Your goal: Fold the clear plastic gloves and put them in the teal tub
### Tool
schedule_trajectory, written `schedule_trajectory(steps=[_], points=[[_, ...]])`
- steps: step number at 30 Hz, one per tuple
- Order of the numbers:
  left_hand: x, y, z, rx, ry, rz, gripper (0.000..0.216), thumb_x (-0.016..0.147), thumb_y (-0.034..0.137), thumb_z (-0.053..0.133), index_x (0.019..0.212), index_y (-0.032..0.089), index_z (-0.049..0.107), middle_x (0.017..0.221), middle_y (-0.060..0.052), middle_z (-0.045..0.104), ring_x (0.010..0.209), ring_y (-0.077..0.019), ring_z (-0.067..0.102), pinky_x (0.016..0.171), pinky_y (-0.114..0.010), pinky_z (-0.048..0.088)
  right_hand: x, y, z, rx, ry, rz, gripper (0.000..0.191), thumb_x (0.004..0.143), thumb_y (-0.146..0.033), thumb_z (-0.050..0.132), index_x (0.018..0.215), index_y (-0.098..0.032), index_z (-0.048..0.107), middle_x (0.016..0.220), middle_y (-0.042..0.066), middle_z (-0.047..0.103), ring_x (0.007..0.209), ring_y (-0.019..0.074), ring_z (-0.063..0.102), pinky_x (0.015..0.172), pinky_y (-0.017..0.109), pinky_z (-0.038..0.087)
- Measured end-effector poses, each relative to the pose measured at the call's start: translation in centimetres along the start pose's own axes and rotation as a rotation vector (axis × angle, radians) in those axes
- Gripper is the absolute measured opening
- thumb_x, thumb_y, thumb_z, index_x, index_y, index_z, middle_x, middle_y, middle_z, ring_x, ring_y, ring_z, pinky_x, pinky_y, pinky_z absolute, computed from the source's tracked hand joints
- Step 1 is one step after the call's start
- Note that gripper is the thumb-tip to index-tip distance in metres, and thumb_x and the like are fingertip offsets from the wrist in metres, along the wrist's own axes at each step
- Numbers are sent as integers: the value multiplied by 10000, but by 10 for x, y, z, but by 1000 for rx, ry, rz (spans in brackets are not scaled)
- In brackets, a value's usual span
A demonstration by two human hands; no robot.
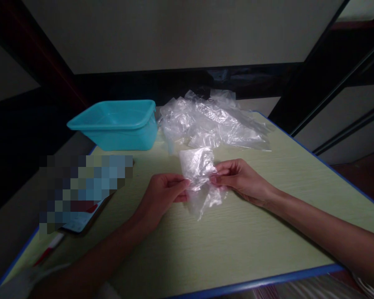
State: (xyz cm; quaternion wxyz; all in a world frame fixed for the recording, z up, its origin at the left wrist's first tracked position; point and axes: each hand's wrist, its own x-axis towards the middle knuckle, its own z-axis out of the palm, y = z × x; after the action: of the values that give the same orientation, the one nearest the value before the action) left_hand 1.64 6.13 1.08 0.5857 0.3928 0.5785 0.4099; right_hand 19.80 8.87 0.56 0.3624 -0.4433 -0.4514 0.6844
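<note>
Between my two hands is a clear plastic bag [198,168], crinkled and shiny, held just over the table. My left hand [166,193] pinches its left edge between thumb and fingers. On the opposite edge, my right hand [237,178] grips the same bag, thumb toward me. The bag's lower part hangs loose below the fingers. Beyond it lies a heap of clear plastic bags [208,120], crumpled and overlapping.
A turquoise plastic basin [127,139] stands at the table's back left. Left of my left arm lie a partly blurred flat device [81,220] and a red-and-white pen-like object [51,247]. The pale table [286,245] has a blue edge; a panel rises behind it.
</note>
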Motion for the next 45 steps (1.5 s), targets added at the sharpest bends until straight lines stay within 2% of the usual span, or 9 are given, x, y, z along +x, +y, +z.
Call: schedule_trajectory(steps=[11, 17, 22, 29, 33, 36, 38, 41, 45], points=[[-3, 1, 0, 44, 21, 106, 173, 576, 270, 742, 668, 126, 712, 619, -34, 712, 610, -180, 676, 546, -230, 539, -1, 3, 3, -20, 52, -61, 173, 420, -201, 830, 523, -163, 696, 498, -13, 624, 467, 63, 513, 485, 196, 416], [-6, 4, 2, 32, 29, 134, 152, 580, 259, 732, 668, 136, 718, 620, -12, 711, 582, -160, 661, 540, -226, 540, -1, 4, 1, -54, 38, -103, 169, 522, -305, 801, 525, -174, 694, 524, 8, 643, 498, 91, 556, 509, 213, 451], [-6, 3, 2, -16, 63, 115, 114, 580, 202, 699, 677, 147, 723, 614, 1, 702, 533, -137, 640, 504, -212, 526, -2, 3, 0, -61, 35, -116, 167, 512, -270, 796, 479, -168, 668, 490, 2, 619, 465, 89, 533, 466, 205, 420], [-7, 3, 1, -141, 3, 90, 310, 591, 248, 634, 880, 145, 678, 586, 24, 666, 499, -159, 644, 488, -254, 536, -2, 3, 0, -40, 44, -140, 68, 554, -238, 759, 575, -188, 718, 555, 13, 653, 477, 92, 530, 461, 213, 400], [-7, 4, 1, -166, -27, 21, 287, 595, 336, 655, 784, 120, 648, 594, -8, 680, 480, -167, 643, 473, -265, 540, -2, 5, -2, -91, 46, -183, 32, 600, -221, 726, 623, -199, 731, 566, 2, 656, 470, 81, 513, 444, 199, 359], [-9, 5, 3, -90, -22, -33, 222, 559, 232, 702, 741, 120, 641, 568, -3, 680, 466, -137, 628, 443, -210, 511, -3, 6, -3, -105, 37, -218, 80, 619, -212, 712, 693, -194, 737, 624, 1, 676, 509, 91, 538, 480, 212, 383], [-9, 5, 5, -65, -22, -49, 198, 548, 169, 703, 730, 123, 640, 551, 2, 678, 471, -130, 627, 430, -189, 496, -3, 5, -2, -91, 18, -222, 197, 617, -174, 707, 811, -194, 731, 641, -16, 673, 528, 90, 544, 504, 213, 396], [-8, 5, 5, -52, -10, -31, 186, 557, 149, 706, 732, 128, 646, 544, 11, 676, 478, -128, 628, 429, -179, 487, -4, 2, 1, -39, 11, -178, 354, 603, -118, 698, 951, -183, 682, 567, -55, 622, 486, 72, 509, 482, 194, 378], [-5, 5, 2, -55, 15, 12, 191, 562, 159, 722, 736, 134, 650, 554, 17, 681, 484, -123, 628, 438, -176, 489, -4, -2, 4, 63, 85, -58, 247, 611, -142, 711, 844, -163, 632, 550, -52, 592, 476, 61, 506, 468, 172, 397]])
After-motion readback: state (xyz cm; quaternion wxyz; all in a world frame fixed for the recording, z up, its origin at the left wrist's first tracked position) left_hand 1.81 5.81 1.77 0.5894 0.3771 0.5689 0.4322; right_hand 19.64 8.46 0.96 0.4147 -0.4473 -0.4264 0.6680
